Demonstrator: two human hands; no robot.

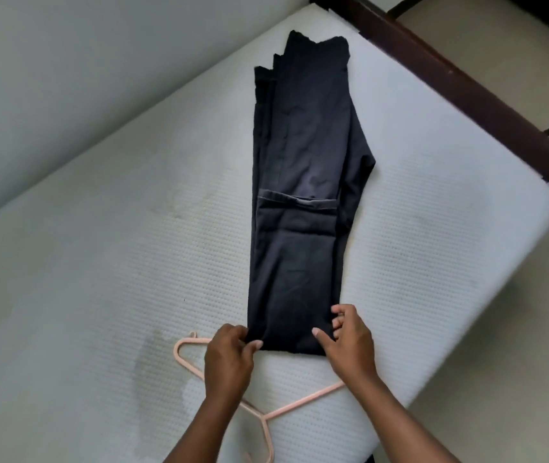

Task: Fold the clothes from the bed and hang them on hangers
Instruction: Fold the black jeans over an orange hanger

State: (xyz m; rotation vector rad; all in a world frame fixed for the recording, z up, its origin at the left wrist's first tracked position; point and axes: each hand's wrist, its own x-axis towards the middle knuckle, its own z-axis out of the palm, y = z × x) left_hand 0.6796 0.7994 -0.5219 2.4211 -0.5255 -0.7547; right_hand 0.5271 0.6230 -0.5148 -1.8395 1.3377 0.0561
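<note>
Dark navy trousers lie folded lengthwise into a long strip on the white mattress, running away from me. My left hand pinches the near left corner of the strip. The near right corner is held by my right hand, thumb on top and fingers curled at the edge. A pale pink plastic hanger lies flat on the mattress just in front of the trousers, partly hidden under both my forearms.
A grey wall runs along the far left side of the mattress. The dark wooden bed frame borders the right end, with beige floor beyond the mattress edge on the right. Faint stains mark the mattress at left.
</note>
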